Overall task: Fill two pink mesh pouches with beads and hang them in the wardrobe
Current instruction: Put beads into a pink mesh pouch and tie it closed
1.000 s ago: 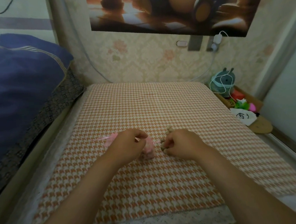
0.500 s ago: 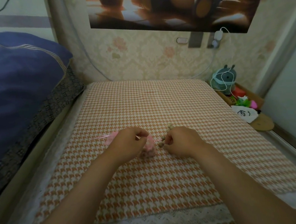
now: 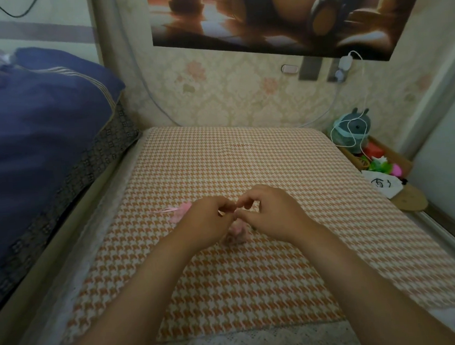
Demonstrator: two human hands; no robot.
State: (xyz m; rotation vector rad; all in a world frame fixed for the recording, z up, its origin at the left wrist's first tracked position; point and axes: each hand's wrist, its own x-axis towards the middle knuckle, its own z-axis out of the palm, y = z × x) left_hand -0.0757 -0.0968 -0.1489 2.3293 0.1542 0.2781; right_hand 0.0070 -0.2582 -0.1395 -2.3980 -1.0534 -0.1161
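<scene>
A pink mesh pouch (image 3: 236,233) stands on the orange-and-white houndstooth tabletop (image 3: 247,160), mostly hidden between my hands. My left hand (image 3: 207,223) pinches its top edge. My right hand (image 3: 273,213) is curled, thumb and forefinger pinched together right at the pouch's mouth, touching my left fingertips; the small beads in that pinch are hidden by the fingers. A second pink pouch (image 3: 180,212) with a thin pink ribbon (image 3: 166,210) lies flat just left of my left hand. The loose bead pile is covered by my right hand.
A bed with a dark blue duvet (image 3: 37,126) runs along the table's left side. At the right stand a box of small toys (image 3: 381,161), a teal gadget with a white cable (image 3: 354,128) and a round wooden disc (image 3: 411,200). Wallpapered wall behind.
My right hand has lifted from the bead pile and moved left and up to the pouch's mouth. My left hand has raised the pouch's top slightly.
</scene>
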